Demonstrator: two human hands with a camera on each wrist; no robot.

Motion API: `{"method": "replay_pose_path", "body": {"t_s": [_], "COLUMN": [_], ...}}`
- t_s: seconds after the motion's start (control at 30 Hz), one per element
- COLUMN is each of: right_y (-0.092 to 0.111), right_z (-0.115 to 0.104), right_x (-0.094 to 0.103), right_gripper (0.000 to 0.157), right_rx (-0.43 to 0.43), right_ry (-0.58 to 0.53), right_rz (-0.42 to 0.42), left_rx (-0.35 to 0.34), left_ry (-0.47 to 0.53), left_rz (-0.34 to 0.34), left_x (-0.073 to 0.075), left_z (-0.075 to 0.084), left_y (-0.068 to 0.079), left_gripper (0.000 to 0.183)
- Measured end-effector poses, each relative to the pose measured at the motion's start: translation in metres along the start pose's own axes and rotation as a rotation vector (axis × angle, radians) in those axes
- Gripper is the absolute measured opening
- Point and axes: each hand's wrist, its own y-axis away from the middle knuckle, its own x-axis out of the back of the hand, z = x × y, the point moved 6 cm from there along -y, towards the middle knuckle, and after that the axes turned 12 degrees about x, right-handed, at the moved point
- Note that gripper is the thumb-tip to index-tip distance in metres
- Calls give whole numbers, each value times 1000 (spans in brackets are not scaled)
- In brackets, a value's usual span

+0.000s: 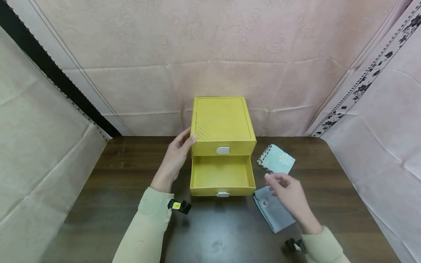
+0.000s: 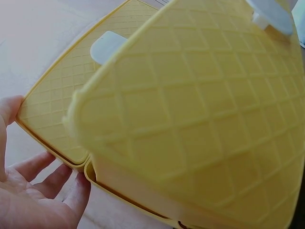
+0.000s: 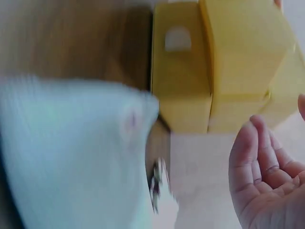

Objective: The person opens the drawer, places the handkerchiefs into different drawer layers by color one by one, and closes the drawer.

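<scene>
The yellow drawer box (image 1: 223,118) is standing near the far edge of the worktop (image 1: 98,201), with its lower drawer (image 1: 204,191) jutting toward six o'clock, probably leaving the inside reachable from above, and its upper drawer (image 1: 202,148) sitting closed. The left hand (image 1: 177,155) is resting at the box's nine o'clock side, thumb lying by the top front edge and fingers spreading along the wall; it is touching, not wrapping round, seemingly bracing the box against shifting. At four o'clock the right hand (image 1: 289,191) is hovering with fingers loosely bent and close together, holding nothing. Beneath and beyond it, two folded cloths are lying, apparently kept compact and within its easy reach: the pale flowered cloth (image 1: 279,159) at between three and four o'clock, the grey-blue cloth (image 1: 276,213) nearer five. Counting up, the pictures are showing one box, two drawers, two white handles (image 1: 223,150), two cloths and two hands, while fabric hangings (image 1: 210,44) are enclosing the worktop from nine through twelve to three o'clock.
</scene>
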Motion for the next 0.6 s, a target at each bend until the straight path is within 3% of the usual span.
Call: {"method": "replay_pose_path", "body": {"t_s": [0.2, 0.33, 0.47, 0.6], "right_y": [-39, -62, -81, -95], "right_z": [12, 17, 35, 58], "right_x": [36, 48, 51, 52], "right_gripper": [77, 90, 102, 110], "right_rx": [88, 115, 58, -7], "right_ry": [208, 304, 327, 331], "right_rz": [-66, -121, -184, -195], "left_rx": [0, 3, 1, 0], "left_ry": [0, -4, 0, 6], "left_rz": [10, 13, 13, 9], "left_x": [0, 1, 1, 0], "left_z": [0, 0, 0, -1], "left_y": [0, 0, 0, 0], "left_gripper": [62, 62, 60, 60]}}
